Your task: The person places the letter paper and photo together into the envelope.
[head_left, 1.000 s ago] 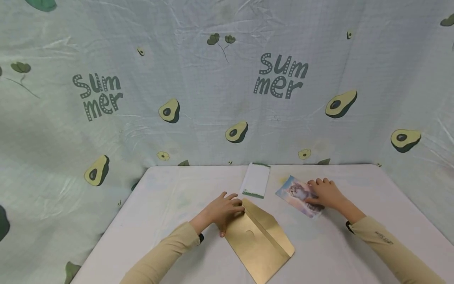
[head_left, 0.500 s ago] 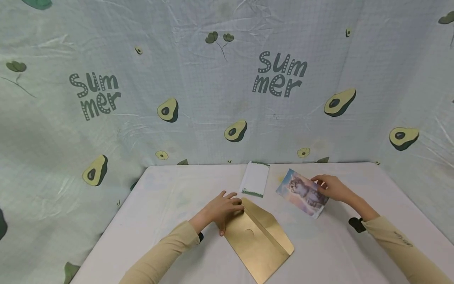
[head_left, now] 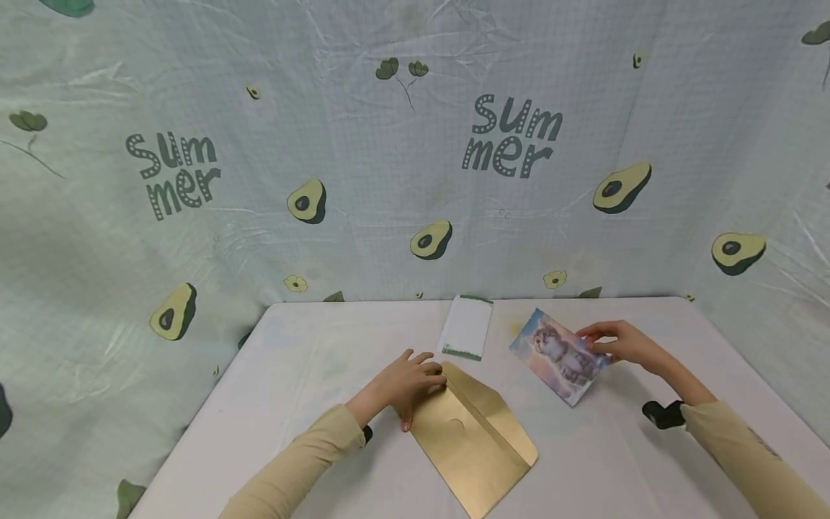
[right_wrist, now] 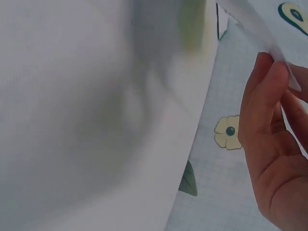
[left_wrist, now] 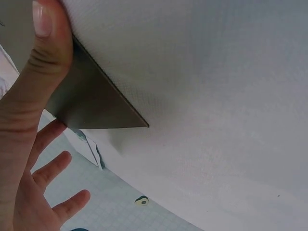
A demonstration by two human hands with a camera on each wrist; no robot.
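Presently, in the head view, the right hand (head_left: 627, 344) pinches the cat card (head_left: 559, 352) above the bench (head_left: 318, 346), the left hand (head_left: 408, 386) grips the gold envelope (head_left: 463, 440) on it; left wrist: envelope straight-edged, probably light, creasable; right wrist: card thin, likely bendy, best held by its edge.

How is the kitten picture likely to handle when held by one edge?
The kitten picture is probably fairly stiff: it looks nearly flat though the right hand pinches it only along one edge. It is likely light, looking sheet-thin in the right wrist view.
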